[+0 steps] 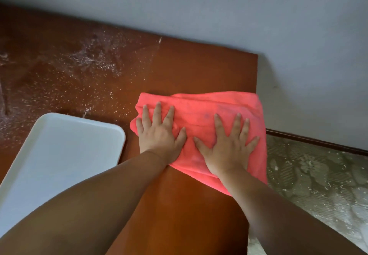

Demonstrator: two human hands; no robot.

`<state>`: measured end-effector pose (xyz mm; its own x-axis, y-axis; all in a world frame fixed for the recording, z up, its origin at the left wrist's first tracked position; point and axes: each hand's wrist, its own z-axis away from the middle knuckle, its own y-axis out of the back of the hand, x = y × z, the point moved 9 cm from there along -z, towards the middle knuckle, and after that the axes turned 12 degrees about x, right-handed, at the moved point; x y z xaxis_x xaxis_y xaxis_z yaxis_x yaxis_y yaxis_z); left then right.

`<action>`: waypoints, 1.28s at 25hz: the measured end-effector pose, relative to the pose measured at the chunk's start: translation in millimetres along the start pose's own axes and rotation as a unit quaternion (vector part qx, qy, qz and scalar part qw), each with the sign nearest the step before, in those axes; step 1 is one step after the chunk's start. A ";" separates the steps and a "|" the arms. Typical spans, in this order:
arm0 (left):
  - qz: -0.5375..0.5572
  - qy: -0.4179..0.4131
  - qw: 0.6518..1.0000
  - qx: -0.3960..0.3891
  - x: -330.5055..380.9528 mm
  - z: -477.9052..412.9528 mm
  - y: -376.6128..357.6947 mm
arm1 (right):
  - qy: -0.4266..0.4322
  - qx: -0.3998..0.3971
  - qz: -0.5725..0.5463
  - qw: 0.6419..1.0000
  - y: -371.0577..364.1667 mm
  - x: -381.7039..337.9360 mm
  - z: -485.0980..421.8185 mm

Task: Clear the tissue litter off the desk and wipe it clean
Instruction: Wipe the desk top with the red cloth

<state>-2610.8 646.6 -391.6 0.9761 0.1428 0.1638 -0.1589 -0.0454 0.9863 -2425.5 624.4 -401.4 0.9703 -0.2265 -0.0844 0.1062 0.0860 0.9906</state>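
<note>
Both palms lie flat, fingers spread, left hand [159,133] and right hand [229,145] pressing the pink cloth [199,107] near the desk's [199,65] right edge, probably for broad wiping pressure. Tissue crumbs [95,59] dust the left; a white tray [59,145] waits at the front edge.

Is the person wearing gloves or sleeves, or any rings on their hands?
No. The left hand and right hand are bare: no gloves, rings or watch show. Both forearms are bare too, with no sleeve in view.
</note>
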 end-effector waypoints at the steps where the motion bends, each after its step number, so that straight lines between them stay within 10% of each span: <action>1: 0.003 -0.005 1.000 -0.002 5.9 -14.2 -0.6 | -0.002 0.005 0.001 1.000 2.2 -1.8 -14.7; 20: 0.003 -0.109 0.993 0.044 91.4 -269.5 -15.9 | -0.058 0.143 -0.002 0.988 34.1 -16.4 -269.7; 32: 0.011 -0.146 0.989 0.034 27.6 -80.8 6.2 | -0.035 0.049 0.000 0.998 6.9 -18.2 -70.9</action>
<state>-2596.8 730.1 -379.2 0.9754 -0.1501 0.1616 -0.1793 -0.1127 0.9773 -2427.1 697.9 -400.6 0.9526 -0.2932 -0.0808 0.0821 -0.0080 0.9966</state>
